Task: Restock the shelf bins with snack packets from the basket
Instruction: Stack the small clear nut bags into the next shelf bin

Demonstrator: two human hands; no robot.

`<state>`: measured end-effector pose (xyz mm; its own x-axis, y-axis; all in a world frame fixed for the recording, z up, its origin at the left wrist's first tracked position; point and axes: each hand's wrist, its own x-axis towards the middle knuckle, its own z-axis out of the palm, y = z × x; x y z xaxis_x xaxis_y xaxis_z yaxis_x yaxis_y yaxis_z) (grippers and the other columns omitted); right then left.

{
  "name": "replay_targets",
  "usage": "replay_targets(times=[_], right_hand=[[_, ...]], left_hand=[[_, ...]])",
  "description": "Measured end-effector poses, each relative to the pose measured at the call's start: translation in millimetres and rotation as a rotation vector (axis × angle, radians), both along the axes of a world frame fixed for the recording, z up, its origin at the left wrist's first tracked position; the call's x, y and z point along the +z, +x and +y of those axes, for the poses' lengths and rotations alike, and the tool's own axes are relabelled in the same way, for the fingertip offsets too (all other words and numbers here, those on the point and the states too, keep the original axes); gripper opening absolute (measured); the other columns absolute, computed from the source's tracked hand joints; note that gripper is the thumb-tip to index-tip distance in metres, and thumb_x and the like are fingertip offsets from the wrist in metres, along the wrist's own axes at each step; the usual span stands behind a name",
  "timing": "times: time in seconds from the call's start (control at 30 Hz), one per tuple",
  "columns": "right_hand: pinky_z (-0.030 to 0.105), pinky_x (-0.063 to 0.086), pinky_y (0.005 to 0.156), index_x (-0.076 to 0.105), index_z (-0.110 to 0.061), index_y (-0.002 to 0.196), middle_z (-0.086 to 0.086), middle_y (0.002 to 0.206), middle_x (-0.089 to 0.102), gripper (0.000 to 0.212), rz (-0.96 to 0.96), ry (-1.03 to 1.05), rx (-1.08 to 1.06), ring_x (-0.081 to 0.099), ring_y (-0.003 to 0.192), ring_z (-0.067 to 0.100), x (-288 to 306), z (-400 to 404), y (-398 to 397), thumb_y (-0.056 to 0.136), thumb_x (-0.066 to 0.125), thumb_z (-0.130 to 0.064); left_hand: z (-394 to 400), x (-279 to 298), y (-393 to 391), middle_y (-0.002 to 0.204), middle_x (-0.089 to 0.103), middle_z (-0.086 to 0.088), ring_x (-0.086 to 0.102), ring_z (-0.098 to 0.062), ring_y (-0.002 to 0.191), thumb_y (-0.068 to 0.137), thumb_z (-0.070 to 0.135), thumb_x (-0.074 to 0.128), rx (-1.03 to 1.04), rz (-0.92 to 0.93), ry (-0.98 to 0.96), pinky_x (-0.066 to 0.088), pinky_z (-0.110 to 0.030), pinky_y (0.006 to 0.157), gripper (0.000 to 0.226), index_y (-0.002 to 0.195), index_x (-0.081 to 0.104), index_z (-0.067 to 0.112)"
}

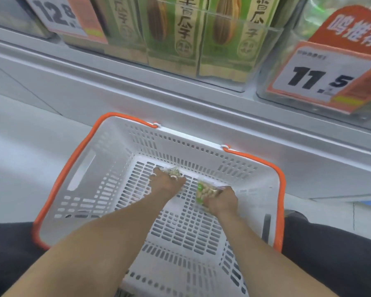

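A white slotted basket (107,168) with orange handles sits on the floor in front of the shelf. Both my hands reach down to its bottom. My left hand (166,182) grips a small clear packet of speckled seeds (173,171) near the far wall of the basket. My right hand (222,200) holds a clear snack packet with a green label and pale nuts (202,192). The rest of the basket floor shows only bare slots.
Above the basket a grey shelf ledge (180,99) carries clear bins with green and tan seed packets (201,39). Price tags read 12.8 (58,16) at the left and 11.5 (321,80) at the right. My dark-clad knees flank the basket.
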<state>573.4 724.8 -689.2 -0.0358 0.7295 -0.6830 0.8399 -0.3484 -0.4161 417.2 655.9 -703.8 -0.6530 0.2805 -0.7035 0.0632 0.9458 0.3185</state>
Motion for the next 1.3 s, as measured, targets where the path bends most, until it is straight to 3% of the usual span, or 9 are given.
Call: replay_targets(times=[0.1,0.2,0.33,0.43,0.53,0.77,1.03,1.17,1.3], right_hand=[[0.027,0.048,0.071,0.054,-0.011,0.105,0.003,0.093,0.063,0.034,0.031,-0.033,-0.005,0.06,0.083,0.02,-6,-2,1,0.08,0.077,-0.017],[0.027,0.052,0.075,0.055,-0.013,0.102,0.001,0.093,0.064,0.031,0.042,-0.066,0.001,0.062,0.084,0.018,-9,-3,8,0.08,0.077,-0.017],[0.026,0.05,0.073,0.055,-0.014,0.099,0.001,0.092,0.063,0.037,0.081,-0.121,0.013,0.061,0.085,0.018,4,0,11,0.075,0.082,-0.016],[0.027,0.051,0.072,0.051,-0.016,0.095,-0.001,0.087,0.06,0.043,0.172,-0.17,0.042,0.062,0.087,0.018,32,4,2,0.071,0.087,-0.013],[0.039,0.059,0.085,0.059,-0.013,0.101,0.003,0.094,0.067,0.054,0.342,-0.201,0.111,0.07,0.093,0.023,75,16,-10,0.061,0.094,-0.01],[0.033,0.06,0.07,0.066,0.0,0.11,0.014,0.092,0.072,0.05,0.684,-0.122,0.388,0.071,0.085,0.023,220,38,-53,0.065,0.086,0.011],[0.028,0.058,0.073,0.069,-0.009,0.108,0.008,0.092,0.072,0.059,0.669,0.128,0.757,0.068,0.086,0.019,403,71,-46,0.054,0.094,-0.009],[0.052,0.05,0.098,0.077,-0.021,0.101,0.044,0.122,0.052,0.061,0.838,0.291,0.608,0.062,0.096,0.031,431,78,-4,0.043,0.096,-0.024],[0.055,0.051,0.098,0.075,-0.02,0.098,0.035,0.111,0.065,0.064,0.908,0.543,0.243,0.066,0.095,0.032,419,101,52,0.038,0.097,-0.028]], left_hand=[[5,-12,7,0.147,0.028,-0.025,0.033,-0.037,0.138,0.079,0.063,0.067,-0.146,0.084,-0.148,0.039,-0.045,0.11,0.109,0.15,0.01,0.002],[-3,-14,7,0.125,0.045,-0.016,0.052,-0.035,0.122,0.079,0.037,0.076,-0.094,0.02,-0.051,0.053,-0.042,0.094,0.082,0.14,0.026,0.011],[-16,7,-3,0.118,0.061,-0.015,0.068,-0.027,0.086,0.078,0.0,0.077,0.008,-0.359,0.142,0.062,-0.039,0.075,0.055,0.124,0.051,0.014],[-28,49,-13,0.119,0.062,-0.025,0.07,-0.037,0.096,0.075,-0.014,0.074,0.033,-0.681,0.22,0.058,-0.05,0.087,0.064,0.131,0.051,0.009],[-34,99,-33,0.114,0.065,-0.026,0.07,-0.037,0.101,0.075,-0.016,0.072,-0.006,-0.717,0.307,0.057,-0.053,0.089,0.07,0.137,0.045,0.003],[-35,280,-63,0.101,0.074,-0.02,0.072,-0.036,0.088,0.076,0.01,0.085,-0.415,-0.416,0.451,0.057,-0.059,0.083,0.047,0.115,0.06,0.002],[-39,387,-47,0.096,0.075,0.005,0.071,-0.002,0.091,0.083,0.011,0.077,-0.454,-0.084,0.867,0.058,-0.022,0.078,0.038,0.109,0.051,0.019],[-5,402,-20,0.072,0.071,0.024,0.066,0.008,0.069,0.082,-0.001,0.074,-0.368,0.001,1.162,0.049,-0.009,0.063,0.033,0.099,0.055,0.02],[29,401,-7,0.074,0.071,0.014,0.063,0.001,0.069,0.077,0.005,0.082,-0.349,0.219,1.256,0.049,-0.013,0.064,0.033,0.087,0.061,0.028]])
